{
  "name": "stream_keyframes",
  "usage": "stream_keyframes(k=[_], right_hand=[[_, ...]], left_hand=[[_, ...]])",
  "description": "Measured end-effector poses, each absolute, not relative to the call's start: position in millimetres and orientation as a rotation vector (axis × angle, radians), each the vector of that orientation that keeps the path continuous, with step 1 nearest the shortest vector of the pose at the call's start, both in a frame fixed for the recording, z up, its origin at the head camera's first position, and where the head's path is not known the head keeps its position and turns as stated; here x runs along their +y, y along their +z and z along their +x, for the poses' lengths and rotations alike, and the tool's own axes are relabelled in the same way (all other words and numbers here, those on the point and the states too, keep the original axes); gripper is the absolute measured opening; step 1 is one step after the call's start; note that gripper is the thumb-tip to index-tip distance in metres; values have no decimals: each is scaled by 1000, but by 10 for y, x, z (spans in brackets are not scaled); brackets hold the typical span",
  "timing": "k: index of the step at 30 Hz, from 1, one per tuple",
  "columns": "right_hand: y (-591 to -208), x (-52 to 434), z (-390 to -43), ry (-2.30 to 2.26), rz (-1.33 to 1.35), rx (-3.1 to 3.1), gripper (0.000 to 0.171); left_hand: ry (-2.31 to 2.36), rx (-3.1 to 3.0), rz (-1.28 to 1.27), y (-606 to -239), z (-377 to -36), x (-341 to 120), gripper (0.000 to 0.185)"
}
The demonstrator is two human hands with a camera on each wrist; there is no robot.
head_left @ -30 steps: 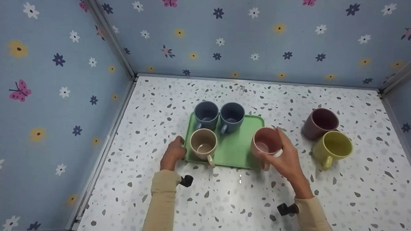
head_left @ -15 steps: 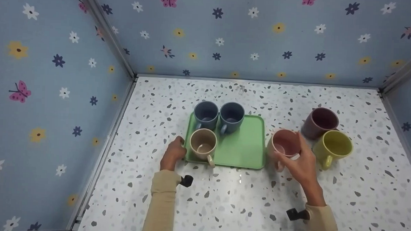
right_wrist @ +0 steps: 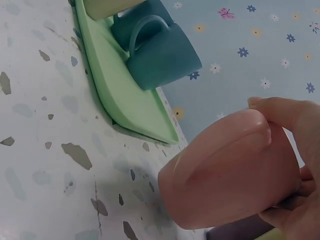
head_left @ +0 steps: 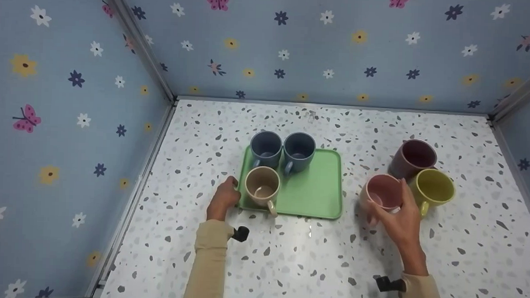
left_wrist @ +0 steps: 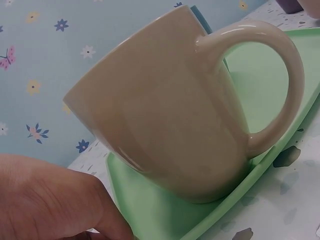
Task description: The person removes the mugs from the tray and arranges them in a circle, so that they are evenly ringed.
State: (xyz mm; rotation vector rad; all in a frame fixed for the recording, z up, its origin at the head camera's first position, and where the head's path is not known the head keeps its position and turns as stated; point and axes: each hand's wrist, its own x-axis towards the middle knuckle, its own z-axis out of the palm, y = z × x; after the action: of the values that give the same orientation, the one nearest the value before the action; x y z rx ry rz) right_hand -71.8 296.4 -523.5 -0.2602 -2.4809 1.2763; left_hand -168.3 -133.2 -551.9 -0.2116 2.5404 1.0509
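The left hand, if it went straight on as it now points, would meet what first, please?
Most likely the green tray, at its left rim: the left hand is right beside it, angled slightly inward, possibly touching, though depth is unclear.

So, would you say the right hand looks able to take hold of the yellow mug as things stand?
Probably not just now: the right hand is right beside the yellow mug, but its fingers are gripping the pink mug, which it would likely need to release first.
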Motion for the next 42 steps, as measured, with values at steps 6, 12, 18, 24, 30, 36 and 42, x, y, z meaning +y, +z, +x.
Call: stream_keyframes(k=[6,12,18,24,30,36,42], right_hand=[[-5270,3004,-695,1286,-275,-2400,92],[-5276,3011,-665,1227,-311,-2377,95],[-5300,3008,-616,1236,-353,-2363,106],[-5346,3001,-572,1187,-377,-2370,101],[-5352,2992,-554,1100,-378,-2359,99],[-5349,2990,-540,1066,-384,-2324,90],[-5363,3017,-509,1012,-450,-2349,87]], left_hand=[[1024,2529,-225,-5488,-1659,-1320,41],[1018,2525,-229,-5470,-1657,-1305,41],[1025,2510,-237,-5472,-1671,-1306,42],[1033,2527,-214,-5471,-1662,-1311,40],[1039,2512,-235,-5452,-1653,-1301,39],[1028,2507,-233,-5446,-1663,-1295,37],[1021,2514,-236,-5461,-1661,-1301,37]])
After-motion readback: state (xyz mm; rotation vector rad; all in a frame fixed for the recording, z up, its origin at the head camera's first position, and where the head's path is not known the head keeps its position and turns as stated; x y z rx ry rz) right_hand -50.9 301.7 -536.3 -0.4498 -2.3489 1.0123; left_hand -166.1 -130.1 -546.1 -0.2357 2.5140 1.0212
